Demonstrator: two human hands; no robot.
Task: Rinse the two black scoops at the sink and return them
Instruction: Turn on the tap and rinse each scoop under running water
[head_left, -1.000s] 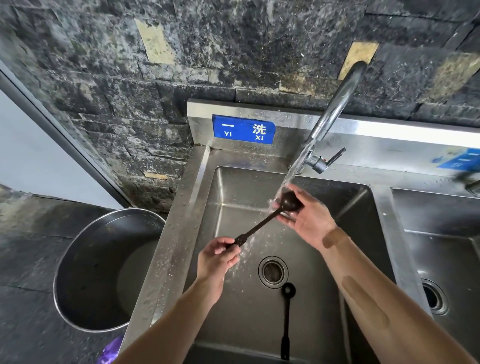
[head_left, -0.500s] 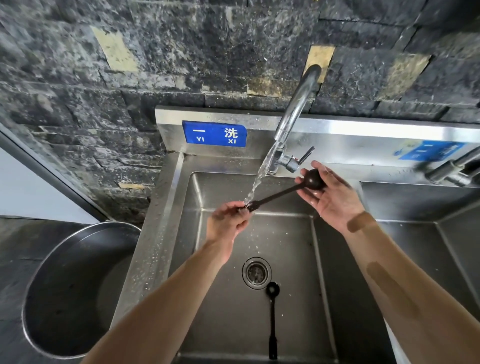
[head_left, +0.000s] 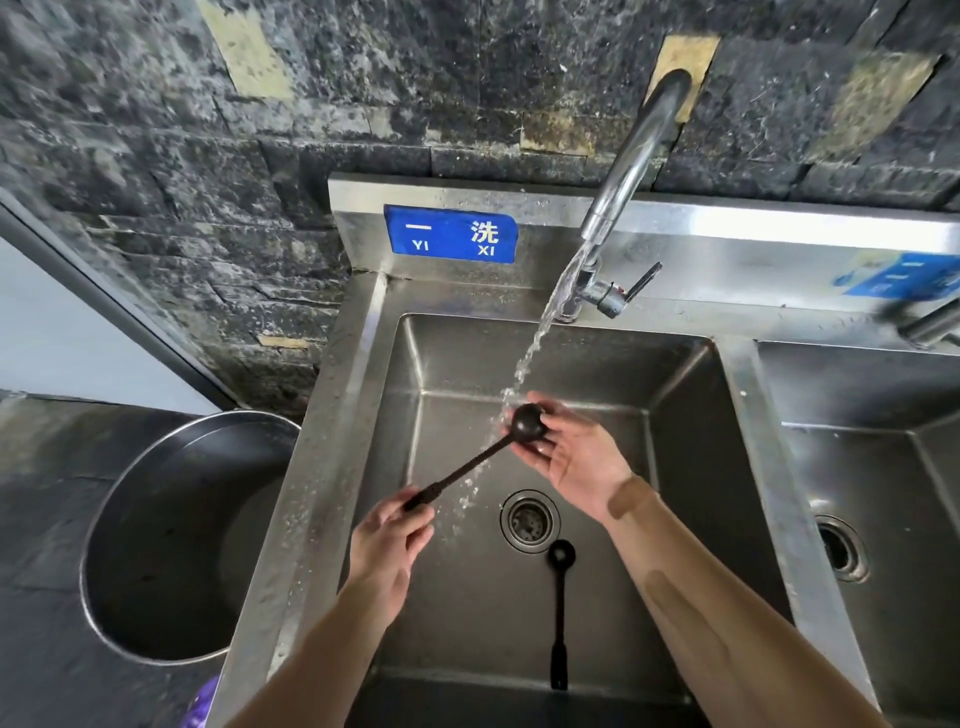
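A black long-handled scoop (head_left: 470, 464) is held slantwise over the left sink basin (head_left: 675, 415). My left hand (head_left: 389, 535) grips the end of its handle. My right hand (head_left: 576, 457) cups the round bowl, fingers curled around it, right where the running water (head_left: 540, 332) from the faucet (head_left: 631, 171) lands. A second black scoop (head_left: 559, 613) lies on the basin floor just below the drain (head_left: 530, 521), its bowl pointing toward the drain.
A second basin (head_left: 883, 467) with its own drain lies to the right, with another tap at the far right edge. A large steel pot (head_left: 176, 540) stands on the floor left of the sink. A dark stone wall rises behind.
The scoop's bowl has moved from beside the faucet lever down and left into the water stream. Both hands came lower over the basin with it.
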